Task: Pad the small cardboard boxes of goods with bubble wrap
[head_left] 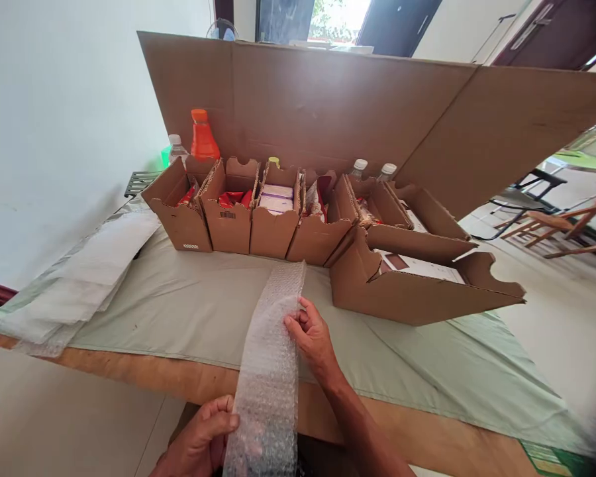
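A long strip of bubble wrap (273,344) runs from the table's middle down over the near edge. My right hand (312,336) pinches the strip's right edge on the green cloth (189,311). My left hand (203,440) grips the strip's lower left edge below the table edge. Both hands are closed on the wrap.
A row of small open cardboard boxes (228,212) with packets stands behind, and a larger open box (417,285) lies at the right. A tall cardboard sheet (328,106) backs them, with bottles (202,136) beside it. Folded white plastic (84,278) lies at the left. Wooden chairs (566,228) stand far right.
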{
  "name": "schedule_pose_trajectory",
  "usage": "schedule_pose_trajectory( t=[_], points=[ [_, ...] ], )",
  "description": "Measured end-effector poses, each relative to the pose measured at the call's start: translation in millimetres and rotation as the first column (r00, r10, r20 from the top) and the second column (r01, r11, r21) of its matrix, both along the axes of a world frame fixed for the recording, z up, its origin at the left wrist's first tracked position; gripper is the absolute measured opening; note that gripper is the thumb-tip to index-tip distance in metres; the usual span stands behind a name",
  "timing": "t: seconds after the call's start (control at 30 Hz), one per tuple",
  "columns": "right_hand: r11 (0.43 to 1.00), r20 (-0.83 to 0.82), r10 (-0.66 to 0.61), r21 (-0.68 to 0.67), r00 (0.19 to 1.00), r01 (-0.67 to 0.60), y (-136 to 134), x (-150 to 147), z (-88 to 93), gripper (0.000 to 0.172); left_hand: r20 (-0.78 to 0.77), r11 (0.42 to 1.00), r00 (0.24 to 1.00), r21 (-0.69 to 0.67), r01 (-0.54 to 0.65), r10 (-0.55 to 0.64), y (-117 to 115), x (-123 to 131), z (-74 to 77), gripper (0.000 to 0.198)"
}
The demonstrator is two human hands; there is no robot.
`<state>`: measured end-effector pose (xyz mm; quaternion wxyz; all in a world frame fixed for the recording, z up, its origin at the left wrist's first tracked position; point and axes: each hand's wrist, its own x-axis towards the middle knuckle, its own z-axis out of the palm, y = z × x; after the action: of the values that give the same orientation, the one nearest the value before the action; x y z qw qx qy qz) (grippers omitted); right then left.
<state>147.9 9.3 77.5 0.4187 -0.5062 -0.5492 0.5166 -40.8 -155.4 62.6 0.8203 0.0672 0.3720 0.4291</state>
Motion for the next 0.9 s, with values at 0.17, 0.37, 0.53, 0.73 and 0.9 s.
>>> schedule_pose_trajectory(
  t=[0.17,0.37,0.53,0.73,0.9],
  points=[
    [0.998,0.232,-0.062,0.011,0.971,0.061,10.3,33.1,-8.6,0.067,-0.016,0.993,0.994,-0.052,0.106,-0.107,2.3,19.0,-5.2,0.031],
    [0.919,0.607,-0.022,0.325,0.795,-0.223,-42.6,88.0,5.5,0.052,-0.008,0.989,0.995,-0.107,0.098,-0.099,6.3,20.7,13.1,0.03],
    [0.752,0.681,0.091,0.431,0.727,-0.498,-106.5,93.5,0.4,0.076,0.06,0.966,0.996,-0.247,0.071,-0.058,21.8,20.7,25.1,0.028],
    [0.917,0.431,0.085,0.317,0.898,-0.24,-87.1,42.4,-8.4,0.045,-0.188,0.993,0.982,-0.114,-0.009,-0.013,17.0,16.7,30.3,0.029],
    [0.947,0.547,-0.086,0.305,0.833,-0.102,-59.3,24.2,-12.4,0.032,-0.834,0.867,0.451,0.447,0.219,0.316,13.6,10.6,40.1,0.011]
  ],
)
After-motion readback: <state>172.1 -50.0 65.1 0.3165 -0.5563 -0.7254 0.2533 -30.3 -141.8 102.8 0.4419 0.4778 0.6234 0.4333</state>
